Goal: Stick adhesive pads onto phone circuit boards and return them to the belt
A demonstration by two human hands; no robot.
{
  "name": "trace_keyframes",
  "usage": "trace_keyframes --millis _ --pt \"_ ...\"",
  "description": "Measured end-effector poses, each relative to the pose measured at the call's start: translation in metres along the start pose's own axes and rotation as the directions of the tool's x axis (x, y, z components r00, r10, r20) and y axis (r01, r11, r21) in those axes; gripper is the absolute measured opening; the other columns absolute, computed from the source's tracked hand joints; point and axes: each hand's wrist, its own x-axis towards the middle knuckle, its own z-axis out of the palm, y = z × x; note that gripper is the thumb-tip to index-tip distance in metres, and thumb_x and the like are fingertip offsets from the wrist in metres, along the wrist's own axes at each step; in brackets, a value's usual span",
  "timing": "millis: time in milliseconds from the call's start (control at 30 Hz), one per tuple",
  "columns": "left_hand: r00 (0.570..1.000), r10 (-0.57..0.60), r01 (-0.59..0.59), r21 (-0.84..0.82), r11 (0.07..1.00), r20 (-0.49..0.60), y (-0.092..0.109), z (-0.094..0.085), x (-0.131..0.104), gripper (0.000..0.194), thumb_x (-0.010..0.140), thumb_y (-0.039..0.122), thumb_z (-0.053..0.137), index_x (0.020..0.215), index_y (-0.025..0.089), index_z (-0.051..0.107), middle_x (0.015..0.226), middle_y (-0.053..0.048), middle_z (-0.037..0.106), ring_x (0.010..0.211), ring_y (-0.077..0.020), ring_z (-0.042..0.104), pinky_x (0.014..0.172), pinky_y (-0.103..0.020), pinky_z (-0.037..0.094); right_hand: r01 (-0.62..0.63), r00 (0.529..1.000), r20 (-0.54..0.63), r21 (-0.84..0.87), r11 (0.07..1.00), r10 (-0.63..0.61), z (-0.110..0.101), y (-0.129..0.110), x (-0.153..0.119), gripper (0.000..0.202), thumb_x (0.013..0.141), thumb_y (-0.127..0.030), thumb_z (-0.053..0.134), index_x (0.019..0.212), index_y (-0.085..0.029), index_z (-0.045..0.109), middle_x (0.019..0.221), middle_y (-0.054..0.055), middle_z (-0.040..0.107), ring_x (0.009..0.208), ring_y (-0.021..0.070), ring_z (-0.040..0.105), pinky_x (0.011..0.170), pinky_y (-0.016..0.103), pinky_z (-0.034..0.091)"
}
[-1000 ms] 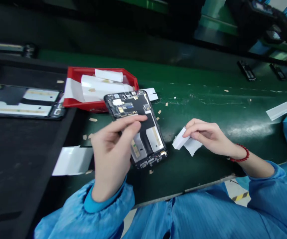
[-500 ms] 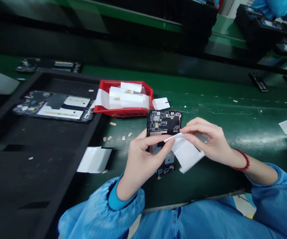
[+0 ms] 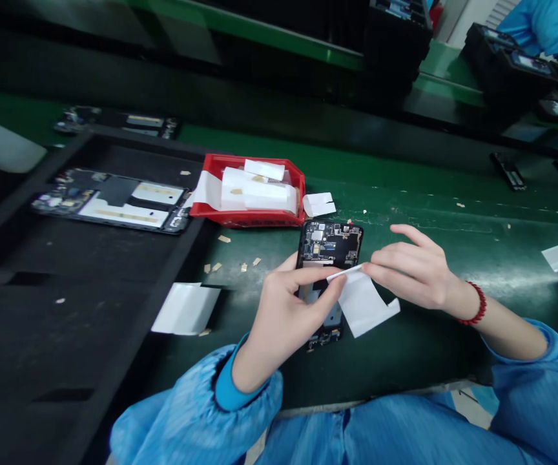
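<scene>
My left hand is closed, thumb and forefinger pinching the edge of a white sheet, other fingers behind an opened phone. The phone stands tilted with its circuit board bare; the hand and sheet cover its middle. At the far end of that same edge, the tips of my right hand are pressed together, with one finger raised away. Whether a smaller piece sits between those tips I cannot make out. The sheet hangs down to the right of the phone, one lower corner curled.
A red bin holding white sheets stands behind the phone. Left of it, a black tray carries another opened phone. A loose white sheet and several small tan scraps lie on the green bench. A co-worker's blue sleeve shows at upper right.
My right hand's fingers have shifted slightly right along the sheet's edge, and one finger has lifted. The whole view has moved a little; the left hand keeps its hold.
</scene>
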Motion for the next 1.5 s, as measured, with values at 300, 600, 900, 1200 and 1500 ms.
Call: trace_keyframes --millis 300,600,900,1200,1500 --pt "0.999 -0.052 0.052 0.01 0.999 0.002 -0.001 0.002 0.001 0.009 0.075 0.018 0.076 0.076 0.02 0.084 0.076 -0.004 0.077 0.057 -0.0128 0.064 0.05 -0.021 0.052 0.028 0.999 0.018 0.015 0.999 -0.029 -0.001 -0.003 -0.008 0.023 0.102 -0.008 0.046 0.092 -0.015 0.065 0.083 0.002 0.074 0.069 0.013 0.061 0.103 0.041 0.05" --pt "0.999 -0.04 0.039 0.029 0.999 0.024 0.003 0.001 0.0 0.01 0.077 0.02 0.073 0.075 0.021 0.083 0.081 -0.004 0.078 0.057 -0.0127 0.061 0.051 -0.023 0.051 -0.268 0.962 0.031 0.289 0.919 0.271 0.012 0.0 -0.005 0.003 0.097 -0.018 0.065 0.097 -0.02 0.063 0.096 0.006 0.072 0.088 0.0169 0.07 0.092 0.039 0.056" --pt "0.999 0.033 -0.031 0.058 0.998 -0.026 0.002 0.0 -0.002 0.007 0.079 0.025 0.077 0.08 0.023 0.083 0.081 -0.003 0.077 0.055 -0.0115 0.061 0.049 -0.023 0.049 -0.318 0.948 0.052 0.264 0.911 0.316 0.014 -0.008 -0.004 0.015 0.104 -0.021 0.052 0.092 -0.019 0.06 0.091 0.006 0.073 0.082 0.0157 0.068 0.101 0.042 0.051" --pt "0.999 0.029 -0.027 0.077 0.997 -0.026 0.002 -0.001 -0.003 0.007 0.077 0.025 0.077 0.079 0.023 0.083 0.077 -0.001 0.075 0.046 -0.0072 0.051 0.042 -0.021 0.043 -0.349 0.934 0.047 0.327 0.878 0.354 0.005 -0.004 -0.001 0.005 0.097 -0.018 0.064 0.094 -0.022 0.065 0.092 0.003 0.075 0.081 0.0141 0.071 0.101 0.042 0.052" --pt "0.995 -0.1 0.1 0.024 0.995 0.02 0.0 -0.001 0.002 0.011 0.077 0.028 0.074 0.077 0.021 0.083 0.071 -0.001 0.073 0.045 -0.0088 0.049 0.041 -0.021 0.041 -0.129 0.992 0.018 0.165 0.978 0.127 0.004 -0.002 -0.012 0.015 0.094 -0.009 0.064 0.099 -0.023 0.067 0.1 0.003 0.077 0.088 0.0167 0.07 0.112 0.049 0.047"
